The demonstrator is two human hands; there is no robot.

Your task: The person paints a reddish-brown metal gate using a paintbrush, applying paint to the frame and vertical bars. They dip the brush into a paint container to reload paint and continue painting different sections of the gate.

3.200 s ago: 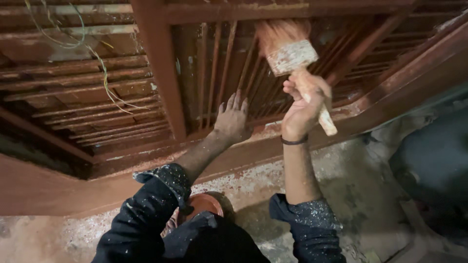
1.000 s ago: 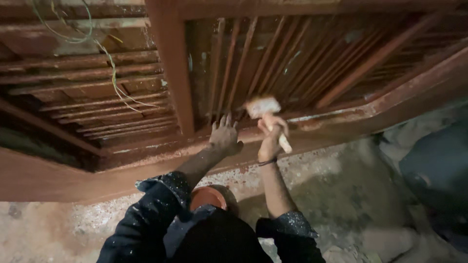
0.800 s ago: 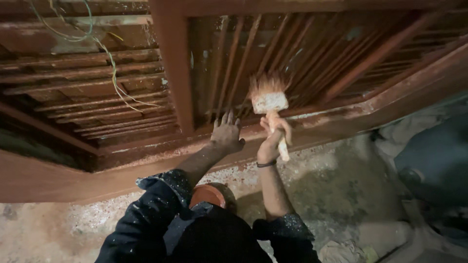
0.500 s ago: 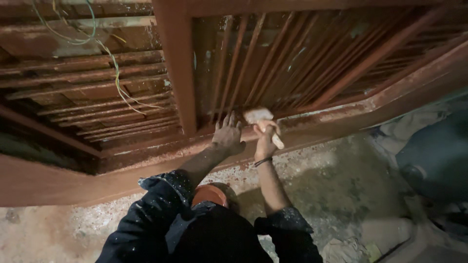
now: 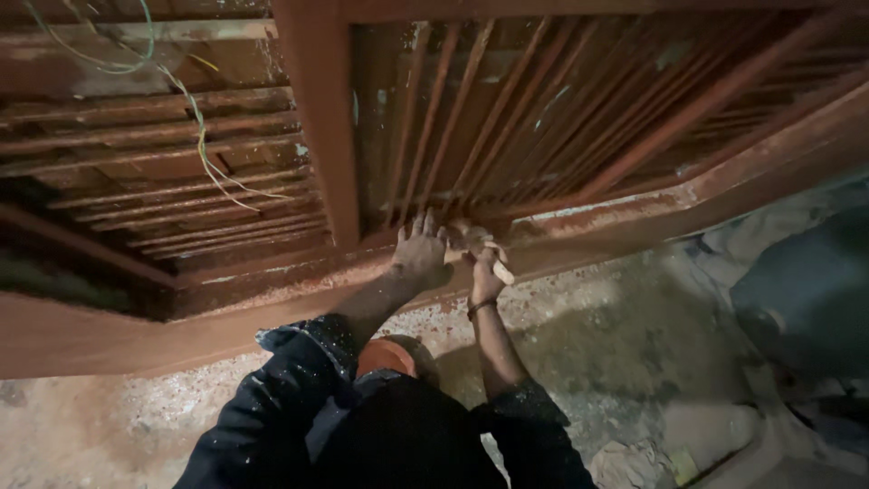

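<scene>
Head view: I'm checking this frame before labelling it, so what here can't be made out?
- Paintbrush: bristles blurred and partly behind the left hand; only the handle end shows past the right hand.
- Right-hand grip: too small to see how the fingers lie.
- Red barred frame: cut off by the top edge; behind the bars is too dark.
- Dark bundle: cut off at the right edge.

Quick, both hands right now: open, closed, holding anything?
Left hand: open, fingers spread, pressed flat on the red-brown frame, holding nothing.
Right hand: closed on the paintbrush handle, bristles down at the base of the bars.
</scene>
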